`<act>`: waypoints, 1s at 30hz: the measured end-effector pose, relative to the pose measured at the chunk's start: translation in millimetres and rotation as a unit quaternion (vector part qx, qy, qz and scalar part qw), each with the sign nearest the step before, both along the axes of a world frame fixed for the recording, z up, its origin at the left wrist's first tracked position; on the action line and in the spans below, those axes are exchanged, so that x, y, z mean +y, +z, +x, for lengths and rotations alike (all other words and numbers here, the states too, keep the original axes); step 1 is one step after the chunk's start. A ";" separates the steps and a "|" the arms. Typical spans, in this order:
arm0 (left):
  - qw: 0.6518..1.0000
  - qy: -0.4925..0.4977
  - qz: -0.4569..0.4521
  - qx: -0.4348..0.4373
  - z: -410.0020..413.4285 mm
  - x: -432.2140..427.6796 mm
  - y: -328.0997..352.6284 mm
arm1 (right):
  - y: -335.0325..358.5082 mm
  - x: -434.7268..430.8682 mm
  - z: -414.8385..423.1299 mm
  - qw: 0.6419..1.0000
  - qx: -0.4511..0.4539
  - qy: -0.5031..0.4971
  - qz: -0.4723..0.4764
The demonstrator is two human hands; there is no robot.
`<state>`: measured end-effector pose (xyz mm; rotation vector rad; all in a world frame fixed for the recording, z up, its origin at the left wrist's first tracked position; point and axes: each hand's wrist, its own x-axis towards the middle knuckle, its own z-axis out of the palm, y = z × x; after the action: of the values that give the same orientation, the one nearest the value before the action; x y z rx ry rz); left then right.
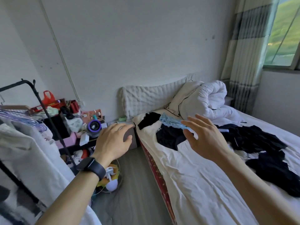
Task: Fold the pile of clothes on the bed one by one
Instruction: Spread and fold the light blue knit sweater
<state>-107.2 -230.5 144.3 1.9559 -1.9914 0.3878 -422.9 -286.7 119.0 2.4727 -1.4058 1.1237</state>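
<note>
- Left hand (113,140) open, fingers spread, holding nothing, just off the bed (194,179) edge
- Right hand (206,138) splayed open, empty, above the creased cream sheet
- Crumpled dark clothes (253,140) and a ruffled light-blue garment (170,121) lie toward the head end
- Puffy white duvet (211,98) bunched at the far corner

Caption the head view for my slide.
Open, empty left hand and right hand; dark clothes lie unfolded on the bed.

You get soft daylight from the window (283,33) at the top right. It is the brightest spot and looks a bit washed out. The white wall (138,38) looks grey and a little dim. Shadows are faint, with soft edges. The dark clothes (253,138) show almost no folds. At the edges things bend and lean, like the curtain (243,54) and the fuzzy clothes rack (53,125).
</note>
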 end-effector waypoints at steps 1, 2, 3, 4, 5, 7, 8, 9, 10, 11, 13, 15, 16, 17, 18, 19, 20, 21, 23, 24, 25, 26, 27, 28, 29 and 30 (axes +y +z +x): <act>1.000 0.002 0.001 -0.003 10.2 -21.1 -2.8 | -2.4 -21.3 12.2 1.000 0.001 0.000 0.002; 1.000 0.003 0.002 -0.003 20.5 -44.0 -4.4 | -3.9 -43.6 23.5 1.000 -0.002 0.003 0.006; 1.000 0.004 0.006 -0.001 29.2 -66.2 -5.3 | -5.3 -65.8 33.6 1.000 -0.006 0.007 0.013; 1.000 0.005 0.012 0.002 37.2 -86.5 -7.4 | -7.1 -86.9 43.4 1.000 -0.010 0.009 0.019; 1.000 0.008 0.016 0.006 45.6 -105.8 -10.0 | -8.4 -107.3 53.7 1.000 -0.013 0.010 0.026; 1.000 0.009 0.015 0.026 62.1 -144.5 -16.3 | -10.3 -148.5 73.3 0.999 -0.014 0.011 0.030; 0.999 0.006 0.016 0.045 70.1 -163.3 -19.5 | -12.3 -168.3 82.7 0.999 -0.015 0.013 0.031; 0.998 0.003 0.019 0.065 78.3 -181.5 -23.2 | -15.2 -186.8 92.2 0.999 -0.018 0.013 0.034; 0.996 -0.002 0.019 0.084 87.5 -200.2 -28.7 | -19.5 -205.0 101.8 0.999 -0.022 0.014 0.032; 0.995 -0.007 0.015 0.098 97.4 -219.0 -35.0 | -25.0 -223.4 111.6 0.999 -0.025 0.014 0.027; 0.994 -0.021 -0.002 0.112 116.9 -256.9 -51.1 | -37.8 -260.1 131.8 0.999 -0.028 0.014 0.023; 0.992 -0.035 -0.012 0.117 137.2 -298.5 -68.6 | -51.9 -296.9 153.3 0.999 -0.028 0.007 0.025; 0.992 -0.042 -0.012 0.116 147.9 -320.7 -76.9 | -58.9 -314.6 164.8 0.999 -0.029 0.005 0.027; 0.992 -0.047 -0.006 0.113 158.4 -343.4 -85.4 | -66.4 -331.6 176.6 0.999 -0.029 0.003 0.031; 0.992 -0.051 0.003 0.114 167.9 -366.7 -94.0 | -73.9 -348.5 187.5 0.999 -0.025 0.001 0.034; 0.992 -0.055 0.015 0.114 176.5 -390.0 -101.3 | -81.0 -365.2 197.9 0.999 -0.019 -0.003 0.035; 0.991 -0.065 0.029 0.112 184.6 -414.0 -108.0 | -87.8 -381.4 207.8 0.999 -0.018 -0.012 0.038; 0.990 -0.075 0.043 0.109 191.3 -437.1 -113.5 | -93.2 -396.9 217.1 0.998 -0.020 -0.024 0.045; 0.988 -0.098 0.062 0.100 202.9 -479.8 -123.6 | -104.1 -427.5 234.2 0.997 -0.022 -0.048 0.054; 0.987 -0.113 0.068 0.089 207.6 -500.3 -128.8 | -110.6 -442.2 241.1 0.996 -0.017 -0.061 0.061; 0.986 -0.126 0.079 0.073 211.4 -521.5 -133.8 | -116.6 -456.7 247.6 0.994 -0.010 -0.076 0.075; 0.984 -0.138 0.095 0.055 214.7 -543.2 -138.7 | -122.3 -471.0 253.9 0.991 -0.005 -0.091 0.096; 0.981 -0.149 0.117 0.043 217.4 -564.6 -144.5 | -129.3 -483.8 259.5 0.987 -0.002 -0.107 0.118; 0.976 -0.160 0.141 0.037 219.3 -585.3 -151.4 | -138.3 -495.6 263.3 0.982 -0.001 -0.124 0.140; 0.971 -0.172 0.161 0.035 220.9 -605.6 -158.4 | -148.5 -507.1 266.8 0.977 -0.001 -0.137 0.162; 0.966 -0.183 0.177 0.033 222.0 -626.1 -165.5 | -159.2 -518.7 270.0 0.972 0.002 -0.145 0.187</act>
<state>114.8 -856.5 -21.2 1.6944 -2.4437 -0.1335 -152.9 -805.4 -40.2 2.3675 -2.0600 0.8589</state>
